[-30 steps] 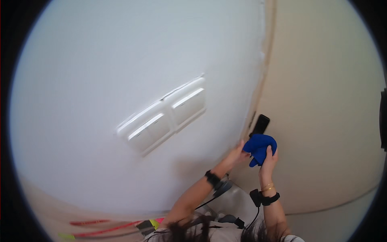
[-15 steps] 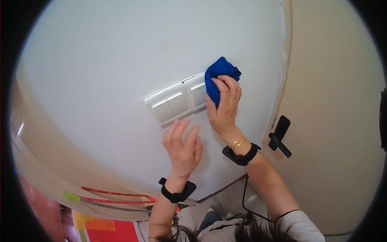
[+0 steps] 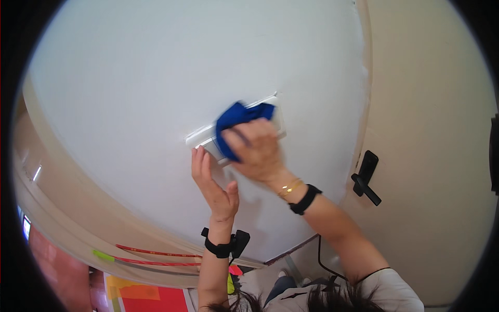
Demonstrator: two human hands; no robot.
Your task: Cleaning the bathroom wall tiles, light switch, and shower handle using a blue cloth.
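Observation:
A blue cloth [image 3: 234, 117] is pressed over the middle of a pair of white light switches [image 3: 196, 138] set side by side on the wall. My right hand [image 3: 255, 151], somewhat blurred, grips the cloth with bent fingers and covers much of the switch panels. The left end and the upper right edge of the switches still show. My left hand [image 3: 213, 182] is open, its fingers stretched up at the lower left corner of the switches. Whether its fingertips touch the panel is hard to tell. Black straps circle both wrists, and gold bracelets sit on the right one.
The white wall [image 3: 145, 78] surrounds the switches. To the right stands a beige door [image 3: 426, 130] with a black lever handle [image 3: 368, 179]. Low on the left are red strips [image 3: 156, 262] and a red and yellow sheet [image 3: 150, 299]. A black cable [image 3: 320, 255] hangs below.
My right hand has slid the blue cloth leftward and slightly down, from the right switch to the middle of the pair. My left hand has moved a little left, to the lower left corner.

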